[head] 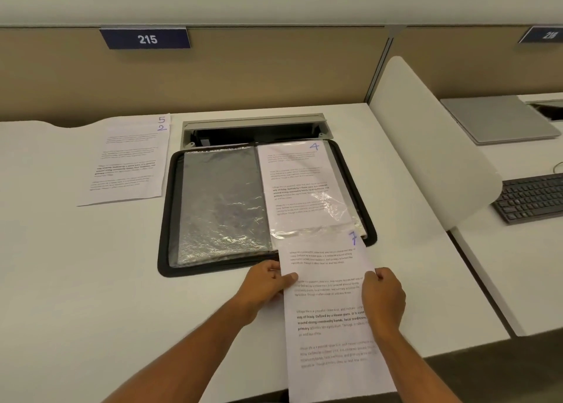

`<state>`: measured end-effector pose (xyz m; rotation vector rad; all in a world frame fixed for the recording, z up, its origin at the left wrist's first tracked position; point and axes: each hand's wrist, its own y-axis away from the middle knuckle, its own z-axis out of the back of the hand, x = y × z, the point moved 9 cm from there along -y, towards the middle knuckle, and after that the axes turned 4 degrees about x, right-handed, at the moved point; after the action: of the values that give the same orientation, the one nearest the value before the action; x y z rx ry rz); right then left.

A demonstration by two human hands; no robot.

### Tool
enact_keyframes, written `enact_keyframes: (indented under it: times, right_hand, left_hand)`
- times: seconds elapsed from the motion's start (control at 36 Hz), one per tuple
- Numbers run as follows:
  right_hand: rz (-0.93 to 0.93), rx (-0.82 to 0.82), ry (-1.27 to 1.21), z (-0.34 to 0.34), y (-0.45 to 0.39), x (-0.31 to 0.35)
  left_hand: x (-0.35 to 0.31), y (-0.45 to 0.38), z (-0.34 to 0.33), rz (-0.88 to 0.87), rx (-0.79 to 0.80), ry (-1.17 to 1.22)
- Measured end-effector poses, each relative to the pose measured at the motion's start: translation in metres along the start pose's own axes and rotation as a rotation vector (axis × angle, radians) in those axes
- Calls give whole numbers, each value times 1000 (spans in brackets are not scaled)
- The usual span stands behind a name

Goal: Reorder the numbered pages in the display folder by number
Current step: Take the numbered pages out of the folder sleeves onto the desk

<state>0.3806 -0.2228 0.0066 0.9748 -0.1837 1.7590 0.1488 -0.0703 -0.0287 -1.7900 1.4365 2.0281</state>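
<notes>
A black display folder (166,220) lies open on the white desk. Its left plastic sleeve (222,201) shows no paper. The right sleeve holds a printed page marked 4 (300,183). A page marked 7 (329,311) sticks out from the bottom edge of the right side toward me. My left hand (269,284) pinches its left edge and my right hand (384,296) grips its right edge. To the folder's left lie two stacked loose pages (128,162), the upper marked 2, with a 5 showing on the one beneath.
An open cable tray (256,128) sits right behind the folder. A white curved divider (432,146) stands at the right, with a keyboard (530,197) and a closed laptop (499,119) beyond it. A beige partition with sign 215 (146,38) closes the back.
</notes>
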Motion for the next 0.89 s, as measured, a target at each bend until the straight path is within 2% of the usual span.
enact_keyframes:
  times: [0.14, 0.25, 0.42, 0.53, 0.78, 0.89]
  right_hand:
    - [-42, -46, -58, 11, 16, -8]
    - [-48, -86, -118, 14, 26, -6]
    - [-7, -92, -208, 4, 34, 13]
    - [17, -53, -273, -16, 36, 33]
    - [69, 186, -332, -97, 51, 91]
    - [100, 234, -333, -129, 58, 120]
  left_hand:
    - [2, 16, -24, 40, 329, -123]
    - [1, 24, -31, 51, 423, -120]
    - [-21, 23, -5, -36, 299, -4]
    - [-37, 20, 31, -94, 151, 63]
    - [-64, 30, 136, -167, -203, 112]
    - [-68, 38, 187, -190, -347, 96]
